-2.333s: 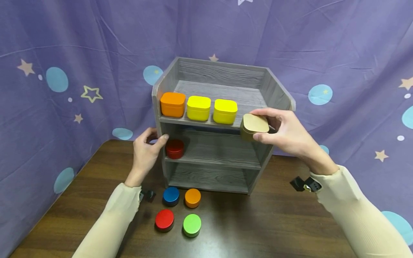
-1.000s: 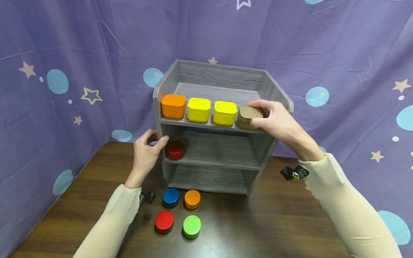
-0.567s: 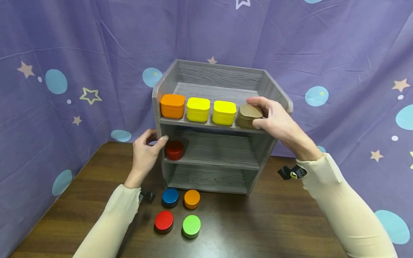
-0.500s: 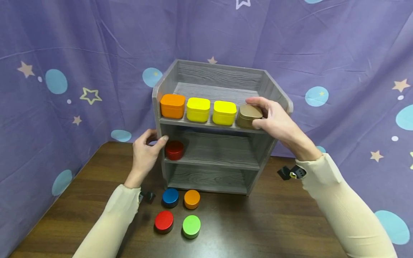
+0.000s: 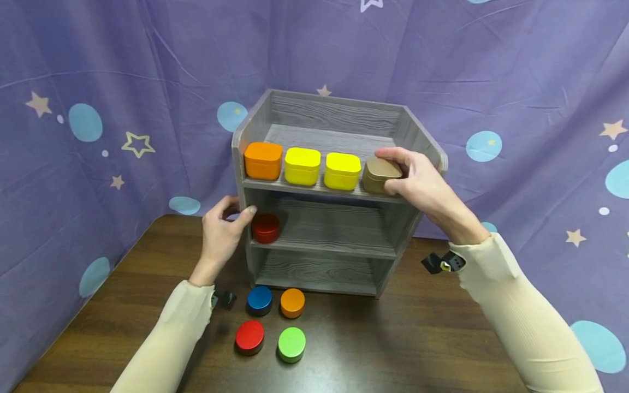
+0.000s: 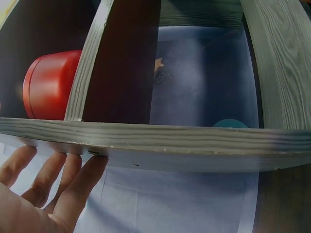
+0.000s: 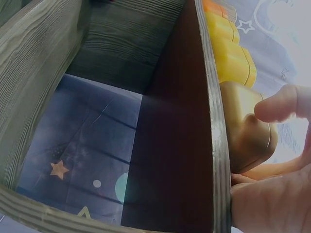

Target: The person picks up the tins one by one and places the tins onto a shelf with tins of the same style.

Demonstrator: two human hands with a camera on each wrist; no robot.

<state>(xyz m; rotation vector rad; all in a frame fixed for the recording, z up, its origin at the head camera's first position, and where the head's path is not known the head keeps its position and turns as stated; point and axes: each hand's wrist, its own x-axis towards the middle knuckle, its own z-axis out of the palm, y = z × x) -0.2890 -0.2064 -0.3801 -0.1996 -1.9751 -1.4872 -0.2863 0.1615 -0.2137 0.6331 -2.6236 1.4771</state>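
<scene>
My right hand (image 5: 420,183) pinches a gold square tin (image 5: 379,176) between thumb and fingers. The tin sits upright on the top board of the grey wooden shelf (image 5: 319,248), at the right end of a row. Beside it stand two yellow tins (image 5: 342,172) and an orange tin (image 5: 263,161) at the left end. My left hand (image 5: 221,229) holds the shelf's left side panel, thumb at the front edge; in the left wrist view its fingers (image 6: 73,182) press the panel's outer face. A red round tin (image 5: 266,228) stands just inside, on the middle board.
On the wooden table (image 5: 393,338) before the shelf lie a blue round tin (image 5: 259,301), an orange round tin (image 5: 292,303), a red round tin (image 5: 249,338) and a green round tin (image 5: 291,345). A purple patterned curtain (image 5: 147,54) hangs behind.
My right hand has brought the gold tin left and back onto the top board, then shifted it slightly right, away from the yellow tin. My left hand has stayed in place.
</scene>
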